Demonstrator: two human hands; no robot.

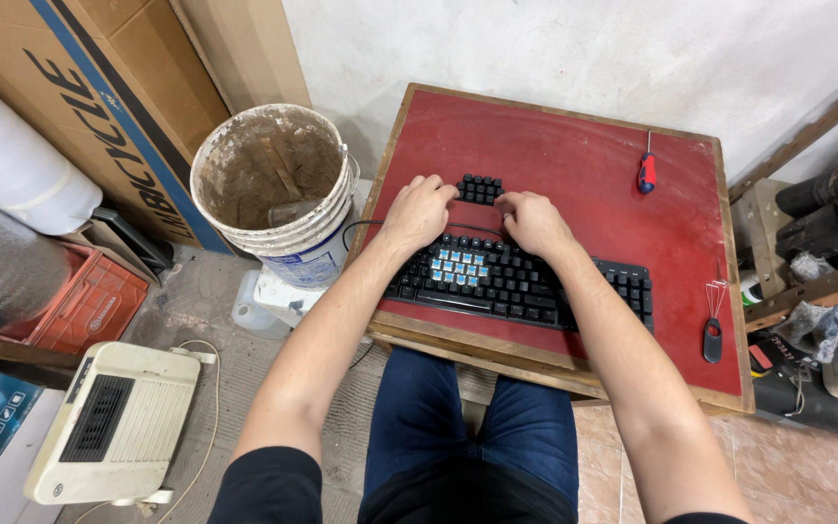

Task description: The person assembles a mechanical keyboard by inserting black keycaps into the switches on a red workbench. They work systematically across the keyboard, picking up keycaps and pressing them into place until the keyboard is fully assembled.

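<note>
A small red-topped table (pixel 574 146) fills the middle of the view, with a dirty white bucket (pixel 273 184) standing on the floor at its left edge. Along the table's near side lies a black mechanical keyboard (pixel 526 286); a patch at its left has the caps off, baring pale blue switches (pixel 460 267). Just behind it sits a tidy block of loose black keycaps (pixel 479 188). The left hand (pixel 419 209) rests with curled fingers touching the block's left end, the right hand (pixel 533 221) its right end (whether either pinches a cap I cannot tell from here). The caps look light, hard and easily scattered, best pinched by their sides. Well apart at the right lie a red-handled screwdriver (pixel 646 171) and a wire keycap puller (pixel 713 325).
</note>
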